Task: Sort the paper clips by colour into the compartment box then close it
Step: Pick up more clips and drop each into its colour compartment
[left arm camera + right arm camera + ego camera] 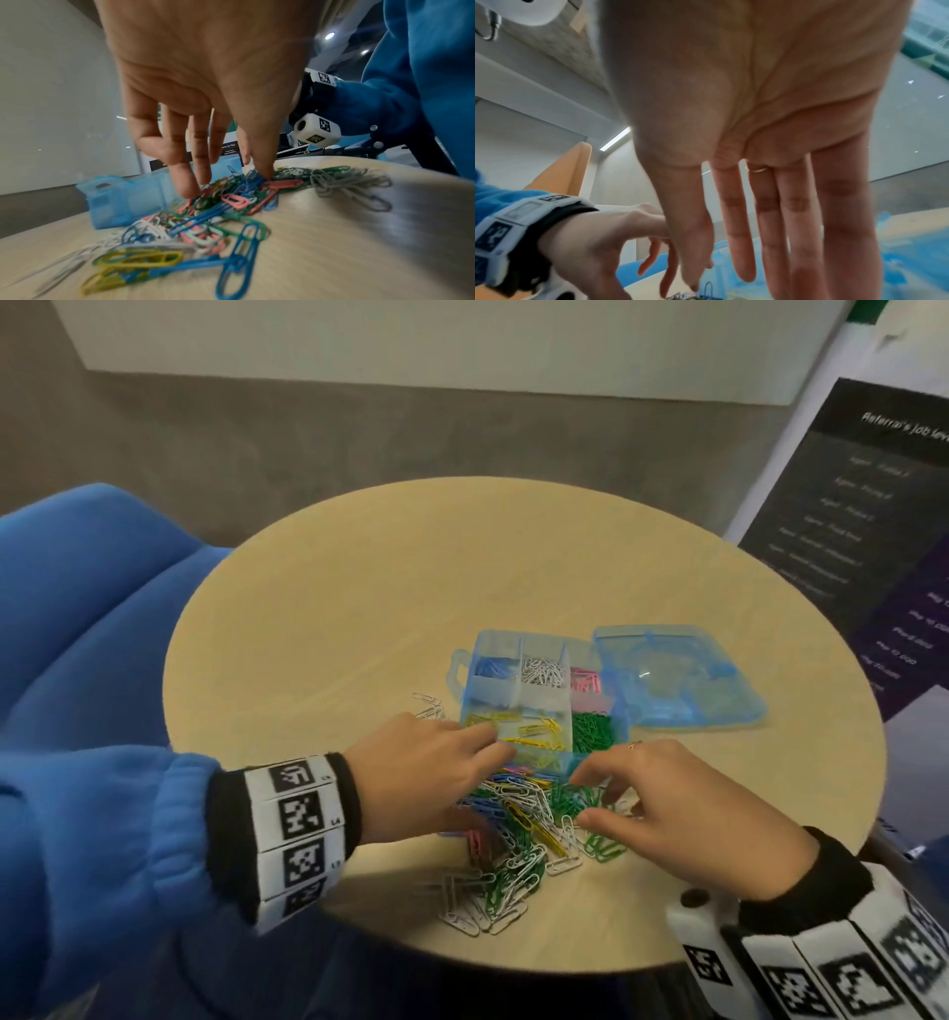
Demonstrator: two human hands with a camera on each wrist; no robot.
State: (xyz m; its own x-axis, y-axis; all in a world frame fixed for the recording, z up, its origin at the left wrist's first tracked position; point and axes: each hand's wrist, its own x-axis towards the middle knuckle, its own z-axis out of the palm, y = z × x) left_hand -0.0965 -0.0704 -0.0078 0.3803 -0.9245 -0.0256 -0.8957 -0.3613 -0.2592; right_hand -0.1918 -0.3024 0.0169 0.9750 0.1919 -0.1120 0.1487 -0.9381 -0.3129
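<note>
Sat mid-sort at a round table (pixel 359 588), with a mixed heap of paper clips (pixel 518 829) right against the near wall of the compartment box (pixel 518 706). Left hand (pixel 426 773) was spread over the left side of the heap, fingers fairly straight and touching clips, not clamped on anything as far as the left wrist view showed. Right hand (pixel 683 814) was hovering at the right edge, fingers loosely bent toward the green ones, nothing pinched that could be made out.

Best way to handle this bit, probably: fan the heap flat first, then drag one colour out at a time instead of plucking from a tangle, since clips hook each other. Better to lift low and drop straight into the matching cell, and watch the box's near wall, because a nudge could scoot it.

Counts: one box, one lid (pixel 678 675) swung open to the right, five cells with clips (blue, white, pink, yellow, green). Loose clips: way too many and too tangled to count, in five colours. A few white strays (pixel 429 703) lay left of the box.
</note>
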